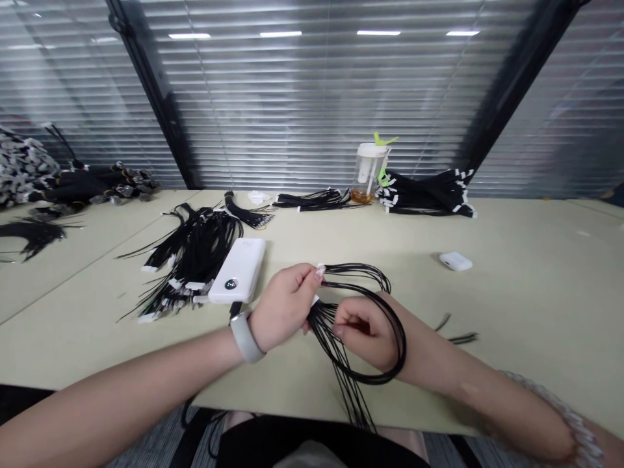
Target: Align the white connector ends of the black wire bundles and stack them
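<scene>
My left hand [288, 302], with a watch band on its wrist, pinches a bundle of thin black cables [397, 325] near white connectors. From that pinch the cables loop out to the right, and other strands hang down past the table's front edge. My right hand [365, 331] is inside the loop, its fingers curled and thumb against the fanned strands below the connector. Whether its fingertips grip any strands is hard to make out. Just left of my left hand lies a white power bank [240, 270] with a small round display.
A heap of black cables with white connectors [195, 253] lies on the left. Along the back are more cable bundles [312, 199], a drink bottle [369, 172] and a stacked cable pile [429, 192]. A white earphone case [455, 261] sits at right. Blinds stand behind the table [536, 286].
</scene>
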Demonstrator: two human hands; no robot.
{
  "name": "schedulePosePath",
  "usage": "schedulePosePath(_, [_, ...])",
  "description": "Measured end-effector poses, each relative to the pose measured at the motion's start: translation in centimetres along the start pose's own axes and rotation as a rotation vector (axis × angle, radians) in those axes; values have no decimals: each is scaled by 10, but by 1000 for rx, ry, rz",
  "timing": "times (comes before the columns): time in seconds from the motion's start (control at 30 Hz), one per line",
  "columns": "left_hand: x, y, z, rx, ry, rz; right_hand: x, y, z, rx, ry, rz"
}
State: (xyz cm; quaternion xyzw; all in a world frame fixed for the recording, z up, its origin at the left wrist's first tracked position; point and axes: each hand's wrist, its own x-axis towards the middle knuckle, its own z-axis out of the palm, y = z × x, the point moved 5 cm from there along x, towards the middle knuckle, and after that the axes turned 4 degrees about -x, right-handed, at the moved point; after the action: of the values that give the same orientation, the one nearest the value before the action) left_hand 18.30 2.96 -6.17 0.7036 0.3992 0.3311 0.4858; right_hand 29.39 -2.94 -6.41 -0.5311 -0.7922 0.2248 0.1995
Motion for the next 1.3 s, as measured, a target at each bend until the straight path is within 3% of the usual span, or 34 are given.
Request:
schedulePosePath(0.1, [1,1,0,8,-7,4,-3,4,-8,-77,-23,50])
schedulePosePath(0.17, [2,1,-1,6,-10,4,-6,8,-24,-212,34,94])
schedulePosePath(0.27, [3,-2,-2,2,-1,-16,-12,20,-61,-430,245,216])
schedulePosePath(0.33, [4,-4,-2,-4,1,-35,-17,27,-84,-434,437,259])
schedulePosePath(0.5, [4,-5,-2,-15,-2,-49,-27,31,-109,136,847,55])
schedulePosePath(0.6, [4,-6,-1,-30,-17,-52,-30,30,-109,398,985,-35])
schedulePosePath(0.63, [4,-6,0,-40,-28,-52,-27,29,-105,430,951,-29])
schedulePosePath(0.7, [3,-7,1,-55,-48,-47,-18,27,-92,423,756,31])
schedulePosePath(0.83, [3,-6,1,-71,-61,-14,-5,18,-60,201,394,59])
schedulePosePath(0.97, [2,-3,2,-115,-76,33,-2,11,-45,-40,335,37])
schedulePosePath(1.3, [0,-2,4,-131,-101,61,2,10,-38,-80,288,64])
